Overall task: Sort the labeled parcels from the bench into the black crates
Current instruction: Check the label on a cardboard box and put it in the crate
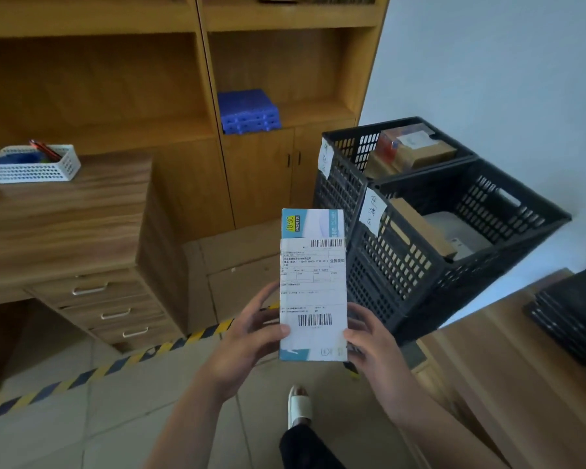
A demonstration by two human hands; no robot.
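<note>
Here the parcel [313, 286], label up, is gripped at its lower edges by left hand [247, 336] and right hand [374, 336], just left of the near crate [454, 245]; read the label against each crate tag [372, 211] before lowering it in

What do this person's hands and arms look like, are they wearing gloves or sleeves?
No gloves: the left hand and right hand are both bare, with no rings or watch visible. The forearms are bare too, with no sleeves in view. Lower down, a dark trouser leg and a white shoe show.
</note>
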